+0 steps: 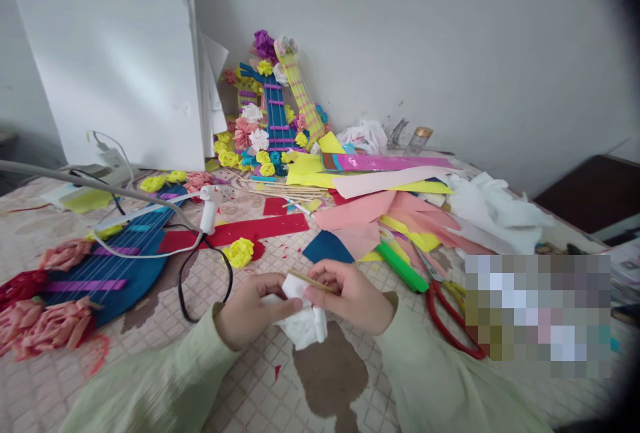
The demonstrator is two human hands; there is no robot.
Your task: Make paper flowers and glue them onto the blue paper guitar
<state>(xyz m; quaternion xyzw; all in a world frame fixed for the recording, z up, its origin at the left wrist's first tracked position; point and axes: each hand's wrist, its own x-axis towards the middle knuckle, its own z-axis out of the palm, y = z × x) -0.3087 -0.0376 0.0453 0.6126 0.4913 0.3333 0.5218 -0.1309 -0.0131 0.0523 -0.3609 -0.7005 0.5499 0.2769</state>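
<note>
White crepe-like paper (303, 327) hangs between my two hands over the near middle of the table. My left hand (255, 309) is closed on it, thumb pressing the upper edge. Closed in my right hand (353, 296) is a thin wooden stick (309, 280), lying along the paper's top edge; the right thumb also touches the paper. Just beyond my hands lie a yellow paper flower (240, 253) and a piece of dark blue paper (327, 247).
A white glue gun (210, 206) with its cord stands left of centre. The flower-trimmed blue paper guitar (135, 279) lies at left; more decorated guitars (275, 109) lean on the wall. Red-handled scissors (447, 313), a green roll (403, 266) and pink paper sheets (357, 211) lie to the right.
</note>
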